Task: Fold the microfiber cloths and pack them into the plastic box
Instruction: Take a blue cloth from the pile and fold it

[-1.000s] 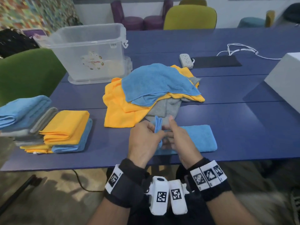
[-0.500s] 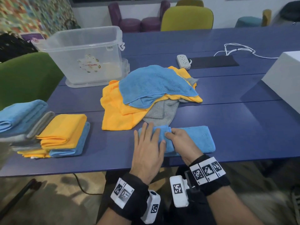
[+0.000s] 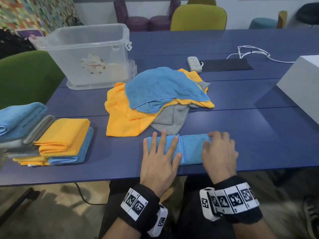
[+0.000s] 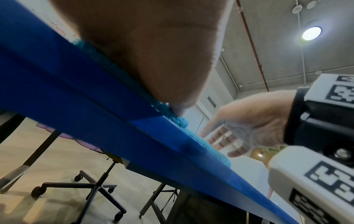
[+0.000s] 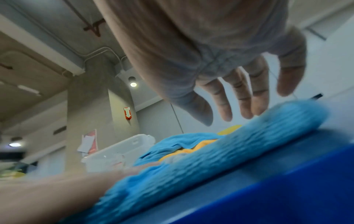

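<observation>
Your left hand [image 3: 159,159] lies flat, fingers spread and straight, on the left end of the folded blue cloth [image 3: 190,150], a fluffy strip along the near edge of the blue table [image 3: 241,135]. Your right hand [image 3: 219,152], blurred, is released, fingers extended over the strip's right end. Left of you sit folded stacks [image 3: 57,142] of blue, grey and yellow. Farther off, a loose heap [image 3: 155,97] of plush cloths. Beyond it stands the clear plastic box [image 3: 89,54]; its contents are unclear.
</observation>
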Demonstrator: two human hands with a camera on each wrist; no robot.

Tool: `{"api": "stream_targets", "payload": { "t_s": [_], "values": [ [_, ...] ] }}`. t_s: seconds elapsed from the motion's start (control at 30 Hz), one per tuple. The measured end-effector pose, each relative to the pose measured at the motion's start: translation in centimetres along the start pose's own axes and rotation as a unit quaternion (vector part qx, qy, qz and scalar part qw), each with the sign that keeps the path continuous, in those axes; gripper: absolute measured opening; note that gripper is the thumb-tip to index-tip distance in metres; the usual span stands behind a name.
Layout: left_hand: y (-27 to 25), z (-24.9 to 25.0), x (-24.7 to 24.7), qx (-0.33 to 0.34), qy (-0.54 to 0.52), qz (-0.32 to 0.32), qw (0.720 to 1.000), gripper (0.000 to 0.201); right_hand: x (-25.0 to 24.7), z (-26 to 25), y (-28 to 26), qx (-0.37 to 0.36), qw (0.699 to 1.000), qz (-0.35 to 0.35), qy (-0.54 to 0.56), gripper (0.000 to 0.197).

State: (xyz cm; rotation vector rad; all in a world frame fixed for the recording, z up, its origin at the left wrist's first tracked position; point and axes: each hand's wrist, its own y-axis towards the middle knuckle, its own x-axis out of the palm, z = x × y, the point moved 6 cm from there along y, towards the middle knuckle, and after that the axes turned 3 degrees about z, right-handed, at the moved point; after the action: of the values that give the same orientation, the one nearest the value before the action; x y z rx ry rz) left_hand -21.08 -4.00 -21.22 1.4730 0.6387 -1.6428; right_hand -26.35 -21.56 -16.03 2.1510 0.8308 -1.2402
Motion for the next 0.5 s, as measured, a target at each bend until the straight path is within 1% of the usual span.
{"api": "stream_targets", "payload": {
  "t_s": [0.03,0.1,0.17,0.23,0.37,0.5],
  "values": [
    [0.0,0.0,0.1,-0.001,0.005,0.001,1.000,0.058,-0.5,0.8,0.0,0.028,0.999,0.003,-0.040,0.032],
    [0.1,-0.1,0.1,-0.003,0.011,0.001,1.000,0.058,-0.7,2.2,0.1,0.080,0.994,-0.021,-0.065,0.043],
    [0.1,0.0,0.0,-0.006,0.013,0.000,1.000,0.058,-0.5,3.2,0.3,0.102,0.992,-0.046,-0.060,0.052],
    [0.1,0.1,0.0,-0.010,0.015,0.003,1.000,0.058,-0.3,3.6,0.6,0.109,0.991,-0.067,-0.042,0.055],
    [0.1,0.2,-0.1,-0.016,0.021,0.007,1.000,0.059,0.0,3.8,1.0,0.132,0.984,-0.121,-0.002,0.055],
    [0.1,0.3,-0.2,-0.013,0.017,0.011,1.000,0.059,-0.2,4.2,1.6,0.137,0.978,-0.153,0.033,0.042]
  ]
}}
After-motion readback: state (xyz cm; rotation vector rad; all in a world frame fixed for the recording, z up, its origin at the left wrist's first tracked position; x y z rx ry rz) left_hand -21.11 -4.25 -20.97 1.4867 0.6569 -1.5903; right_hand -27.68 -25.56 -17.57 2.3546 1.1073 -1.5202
